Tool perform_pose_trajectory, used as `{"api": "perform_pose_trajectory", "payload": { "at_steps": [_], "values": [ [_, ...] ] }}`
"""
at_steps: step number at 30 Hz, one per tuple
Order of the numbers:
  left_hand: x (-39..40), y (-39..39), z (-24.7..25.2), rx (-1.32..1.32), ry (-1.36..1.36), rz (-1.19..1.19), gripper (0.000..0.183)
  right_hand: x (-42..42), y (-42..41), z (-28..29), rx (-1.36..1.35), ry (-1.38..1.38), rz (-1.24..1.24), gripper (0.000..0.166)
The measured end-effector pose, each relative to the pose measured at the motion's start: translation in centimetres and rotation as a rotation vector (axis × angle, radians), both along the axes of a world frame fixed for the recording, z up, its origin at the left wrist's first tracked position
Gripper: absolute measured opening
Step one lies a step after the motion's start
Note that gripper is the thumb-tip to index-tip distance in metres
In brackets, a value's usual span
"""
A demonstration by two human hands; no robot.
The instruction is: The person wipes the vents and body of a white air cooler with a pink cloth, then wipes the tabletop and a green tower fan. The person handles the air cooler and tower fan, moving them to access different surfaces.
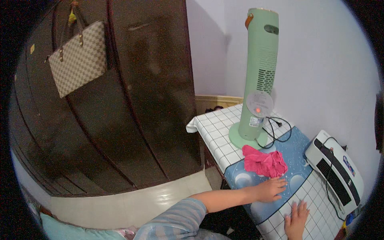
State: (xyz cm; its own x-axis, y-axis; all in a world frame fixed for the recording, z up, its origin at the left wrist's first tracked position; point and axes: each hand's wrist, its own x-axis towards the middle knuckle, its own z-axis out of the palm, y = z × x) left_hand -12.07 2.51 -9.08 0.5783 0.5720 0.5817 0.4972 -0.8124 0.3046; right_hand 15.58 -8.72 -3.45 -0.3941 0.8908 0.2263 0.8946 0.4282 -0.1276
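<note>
My left hand [272, 189] rests on a blue mat [261, 214] printed with moons and planets, fingers spread and holding nothing. Just beyond it lies a crumpled pink cloth [265, 162], close to my fingers. My right hand [297, 218] lies palm down on the white checked tablecloth [318, 200], its fingers apart. Behind the cloth stands a tall pale green tower fan or heater [260, 69] on a round base [235, 136], with a brown handle near its top. A black power cord [290, 132] with a plug loops beside it.
A white and black portable heater [336, 172] sits at the table's right, by the wall, its cord draped over it. Dark wooden wardrobe doors [153, 75] stand at left, with a checked handbag [79, 58] hanging there. Tiled floor [156, 196] shows below.
</note>
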Motion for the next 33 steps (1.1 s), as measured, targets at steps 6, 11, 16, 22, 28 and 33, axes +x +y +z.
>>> {"api": "perform_pose_trajectory", "payload": {
  "at_steps": [6,11,16,22,28,33],
  "values": [
    [-0.2,-0.4,0.9,-0.067,0.101,0.025,0.048,0.8,0.8,-2.2,0.088,-0.041,0.091,0.062],
    [-0.5,-0.2,0.9,-0.128,0.143,0.027,0.046,0.5,0.6,-2.2,0.109,-0.021,0.096,0.061],
    [-0.3,-0.8,2.3,-0.155,0.150,0.010,0.045,0.5,0.1,-1.3,0.025,-0.033,0.042,0.061],
    [-0.9,-0.6,1.1,-0.122,0.100,0.007,0.044,0.0,0.1,-0.9,-0.007,0.004,0.042,0.061],
    [-1.5,-0.4,0.6,-0.110,0.097,0.014,0.043,-0.5,-0.2,-0.7,0.003,0.011,0.035,0.063],
    [-0.8,-0.6,2.1,-0.164,0.109,-0.035,0.042,0.1,-1.0,-0.8,-0.069,0.113,-0.040,0.059]
  ]
}}
